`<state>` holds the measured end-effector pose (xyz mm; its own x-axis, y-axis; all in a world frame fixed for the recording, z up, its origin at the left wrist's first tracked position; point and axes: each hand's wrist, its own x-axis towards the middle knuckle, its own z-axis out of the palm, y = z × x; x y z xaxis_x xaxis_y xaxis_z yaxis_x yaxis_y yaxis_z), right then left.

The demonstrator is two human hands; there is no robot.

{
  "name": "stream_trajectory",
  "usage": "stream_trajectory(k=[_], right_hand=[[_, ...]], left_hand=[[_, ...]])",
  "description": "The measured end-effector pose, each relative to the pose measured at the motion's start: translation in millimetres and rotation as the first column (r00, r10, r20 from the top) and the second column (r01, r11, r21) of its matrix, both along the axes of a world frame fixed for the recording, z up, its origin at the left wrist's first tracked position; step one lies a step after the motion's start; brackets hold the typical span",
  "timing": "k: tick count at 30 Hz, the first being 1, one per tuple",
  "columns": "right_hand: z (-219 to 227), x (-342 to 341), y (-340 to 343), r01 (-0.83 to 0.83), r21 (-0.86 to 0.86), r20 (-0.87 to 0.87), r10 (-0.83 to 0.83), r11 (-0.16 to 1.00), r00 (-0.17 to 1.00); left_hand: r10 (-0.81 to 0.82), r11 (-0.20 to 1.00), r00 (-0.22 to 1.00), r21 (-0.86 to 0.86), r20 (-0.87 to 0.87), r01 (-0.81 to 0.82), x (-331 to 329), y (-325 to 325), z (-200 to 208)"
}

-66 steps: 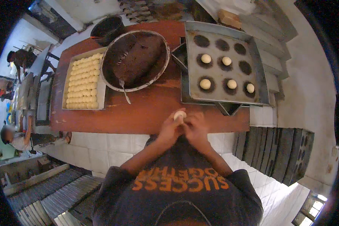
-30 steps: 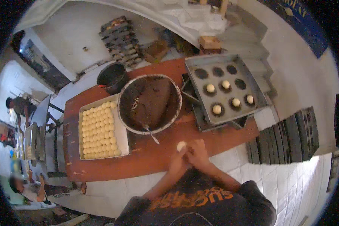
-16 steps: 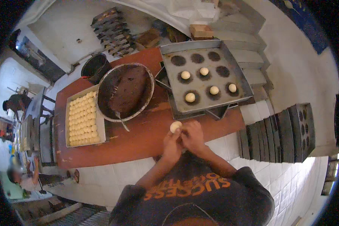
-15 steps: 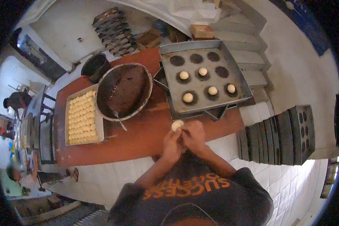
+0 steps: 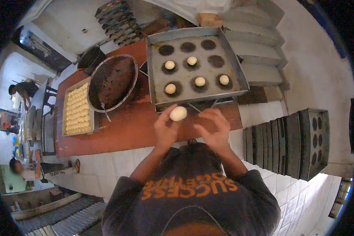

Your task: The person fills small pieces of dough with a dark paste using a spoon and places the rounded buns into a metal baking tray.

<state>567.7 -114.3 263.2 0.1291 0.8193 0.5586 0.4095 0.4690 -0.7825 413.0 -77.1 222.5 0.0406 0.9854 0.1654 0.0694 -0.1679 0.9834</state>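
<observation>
Between the thumb and fingers of my left hand [image 5: 166, 128] is a pale dough ball [image 5: 178, 113], held up just in front of the baking tray's near edge. My right hand [image 5: 215, 126] is apart from it, a little to the right, fingers spread and holding nothing. The square metal baking tray [image 5: 188, 89] has round dark hollows in rows, and several dough balls [image 5: 192, 61] sit in its middle and near rows. To the left stands a big round bowl [image 5: 134, 84] of dark brown filling [image 5: 115, 82], with a spoon [image 5: 106, 111] leaning in it.
A shallow tray [image 5: 80, 131] packed with dough balls lies on the left of the red-brown table [image 5: 145, 135]. A black bucket [image 5: 91, 59] is behind the bowl. Stacked dark tins [image 5: 287, 145] stand at right, near stairs [image 5: 253, 55]. Two people [image 5: 25, 89] are far left.
My hands have come apart: the right has let go and opened, and the left now holds the dough ball alone, farther forward toward the tray. The whole view has shifted slightly.
</observation>
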Motion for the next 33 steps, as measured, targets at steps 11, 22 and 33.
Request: stream_trajectory(k=[11,22,33], right_hand=[[-50.5,18.0,-13.4,-0.688,-0.097,-0.988,0.012,0.719,0.152],[-69.6,25.9,1.0,-0.862,-0.081,-0.996,-0.078,0.500,0.048],[-7.3,144.1,195.2,0.320,-0.008,-0.132,-0.318,0.948,0.939]], left_hand=[[-0.057,0.729,0.850,0.561,-0.523,0.393,14.7,-9.3,34.9],[-0.015,0.705,0.837,0.588,-0.546,0.396,13.2,1.4,-8.9],[0.022,0.956,0.935,0.282,-0.355,0.084,-3.4,-27.5,-28.7]])
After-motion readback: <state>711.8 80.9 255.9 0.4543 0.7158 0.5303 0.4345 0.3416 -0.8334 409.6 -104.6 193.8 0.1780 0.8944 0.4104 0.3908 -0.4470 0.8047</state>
